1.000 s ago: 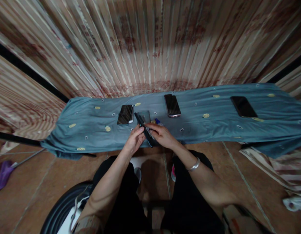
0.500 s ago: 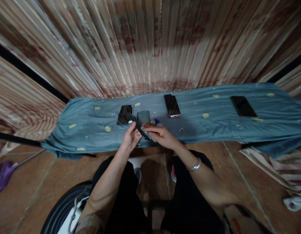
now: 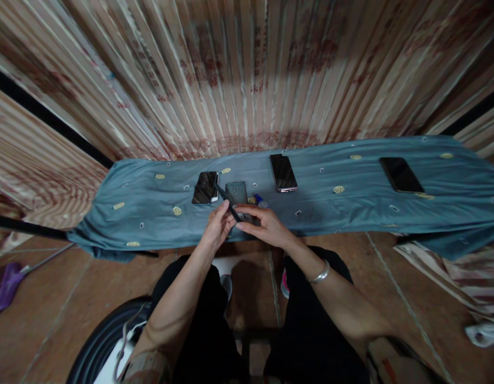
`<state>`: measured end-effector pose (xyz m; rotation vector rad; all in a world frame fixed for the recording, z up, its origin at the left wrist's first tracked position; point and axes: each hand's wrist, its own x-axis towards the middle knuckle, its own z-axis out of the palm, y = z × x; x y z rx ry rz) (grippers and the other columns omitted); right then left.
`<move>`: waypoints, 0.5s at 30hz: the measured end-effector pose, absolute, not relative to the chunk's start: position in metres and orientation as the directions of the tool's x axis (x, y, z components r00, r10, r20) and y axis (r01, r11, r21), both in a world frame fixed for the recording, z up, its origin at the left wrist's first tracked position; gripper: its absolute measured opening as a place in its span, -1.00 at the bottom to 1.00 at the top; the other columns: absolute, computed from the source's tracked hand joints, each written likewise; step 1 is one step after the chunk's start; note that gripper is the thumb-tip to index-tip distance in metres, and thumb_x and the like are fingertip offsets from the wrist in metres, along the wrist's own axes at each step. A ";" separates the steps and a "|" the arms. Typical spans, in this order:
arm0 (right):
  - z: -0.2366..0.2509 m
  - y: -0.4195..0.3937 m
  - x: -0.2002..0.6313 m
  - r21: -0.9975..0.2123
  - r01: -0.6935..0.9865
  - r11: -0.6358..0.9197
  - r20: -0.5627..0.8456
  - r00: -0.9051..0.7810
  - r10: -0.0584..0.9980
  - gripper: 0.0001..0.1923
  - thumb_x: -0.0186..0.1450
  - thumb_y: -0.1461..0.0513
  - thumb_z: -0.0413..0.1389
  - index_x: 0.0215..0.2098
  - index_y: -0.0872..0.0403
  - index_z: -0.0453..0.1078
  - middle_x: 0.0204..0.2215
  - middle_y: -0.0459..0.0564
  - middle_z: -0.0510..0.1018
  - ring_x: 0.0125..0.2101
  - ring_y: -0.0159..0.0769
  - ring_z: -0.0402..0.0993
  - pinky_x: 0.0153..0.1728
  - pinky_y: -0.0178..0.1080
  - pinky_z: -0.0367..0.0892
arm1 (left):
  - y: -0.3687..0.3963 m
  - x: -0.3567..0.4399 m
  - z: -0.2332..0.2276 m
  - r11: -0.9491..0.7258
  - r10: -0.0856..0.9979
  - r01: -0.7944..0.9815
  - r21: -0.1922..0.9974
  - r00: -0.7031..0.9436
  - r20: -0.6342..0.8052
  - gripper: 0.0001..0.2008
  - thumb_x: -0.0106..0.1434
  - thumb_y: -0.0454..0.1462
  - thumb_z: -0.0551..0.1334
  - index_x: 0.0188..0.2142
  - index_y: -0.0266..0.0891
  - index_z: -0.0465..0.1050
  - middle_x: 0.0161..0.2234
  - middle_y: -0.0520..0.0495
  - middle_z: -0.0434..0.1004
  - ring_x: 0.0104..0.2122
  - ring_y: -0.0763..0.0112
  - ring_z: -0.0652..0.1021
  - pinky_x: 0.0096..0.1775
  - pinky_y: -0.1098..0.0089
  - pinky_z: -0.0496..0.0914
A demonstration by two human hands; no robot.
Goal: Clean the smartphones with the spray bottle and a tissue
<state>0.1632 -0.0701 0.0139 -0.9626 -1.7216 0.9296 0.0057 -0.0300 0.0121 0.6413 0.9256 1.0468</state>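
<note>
My left hand (image 3: pixel 217 226) is closed around a dark phone (image 3: pixel 226 202), seen nearly edge-on and tilted over the near part of the cloth. My right hand (image 3: pixel 266 226) has its thumb and fingers at the phone's lower end, so both hands grip it. Just behind lies a grey-green, see-through phone case (image 3: pixel 236 191), partly covered by the hands. A small blue-capped item (image 3: pixel 260 201) rests by my right fingertips. Left of the case, a black phone (image 3: pixel 204 186) lies over a white-edged one.
The blue-green cloth (image 3: pixel 151 213) covers a long narrow table. Stacked phones (image 3: pixel 283 174) lie at its middle, and another black phone (image 3: pixel 401 175) lies far right. Behind hangs a striped curtain (image 3: pixel 239 69). Black poles (image 3: pixel 50 114) stand at the sides.
The phone has turned to a thinner, more edge-on view. My right thumb and fingers have shifted onto its lower end, and the pale thing under them no longer shows.
</note>
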 end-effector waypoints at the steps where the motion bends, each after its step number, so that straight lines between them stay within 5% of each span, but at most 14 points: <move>1: 0.014 -0.070 0.163 -0.884 0.205 0.420 0.361 -0.271 0.892 -0.61 0.28 0.10 0.20 0.06 -0.01 0.49 0.04 0.01 0.58 0.07 -0.17 0.51 0.13 -0.12 0.36 | -0.030 0.006 0.012 0.384 0.923 -0.432 0.816 0.203 -0.327 -0.71 0.11 -0.11 0.40 -0.37 -0.31 0.50 -0.38 -0.17 0.66 -0.26 0.23 0.67 -0.25 0.40 0.54; 9: 0.015 -0.070 0.163 -0.880 0.226 0.417 0.362 -0.251 0.898 -0.62 0.25 0.19 0.19 0.05 0.00 0.49 0.03 0.00 0.60 0.05 -0.20 0.52 0.11 -0.15 0.37 | -0.032 0.005 0.013 0.367 0.927 -0.424 0.828 0.242 -0.287 -0.76 0.02 -0.20 0.45 -0.41 -0.28 0.47 -0.54 -0.01 0.58 -0.44 0.39 0.62 -0.32 0.46 0.48; 15: 0.014 -0.067 0.166 -0.905 0.195 0.379 0.327 -0.252 0.911 -0.62 0.28 0.25 0.13 0.06 -0.05 0.50 0.05 -0.07 0.59 0.07 -0.22 0.51 0.12 -0.15 0.37 | -0.030 0.006 0.012 0.356 0.931 -0.417 0.836 0.241 -0.276 -0.77 0.02 -0.28 0.45 -0.36 -0.28 0.47 -0.48 0.00 0.59 -0.38 0.39 0.62 -0.20 0.43 0.48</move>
